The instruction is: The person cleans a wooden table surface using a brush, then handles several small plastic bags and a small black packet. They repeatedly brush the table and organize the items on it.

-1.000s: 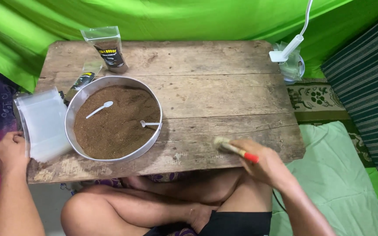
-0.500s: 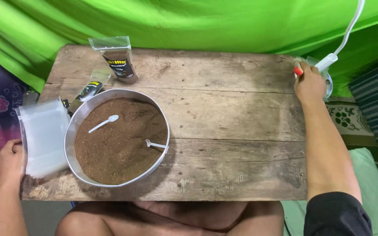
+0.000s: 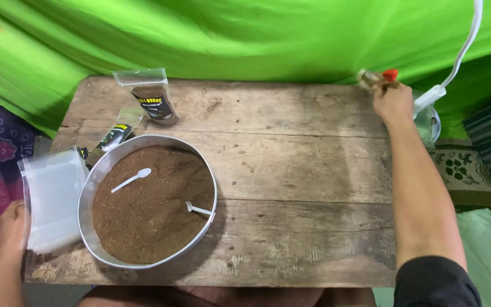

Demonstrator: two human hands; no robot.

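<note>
While gripping a bristly brush (image 3: 375, 77), weathered plank table (image 3: 291, 170).

Right arm stretched far forward, bare forearm straight, dark sleeve at the upper arm. Right hand (image 3: 392, 102) at the far end, back of the hand up, fingers closed in a grip. Left hand (image 3: 8, 227) low and near, forearm drawn back, fingers curled, knuckles up, resting.

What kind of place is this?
Probably a small home packing spot: a low wooden table before green cloth, a metal pan of brown powder, and clear plastic bags.
</note>
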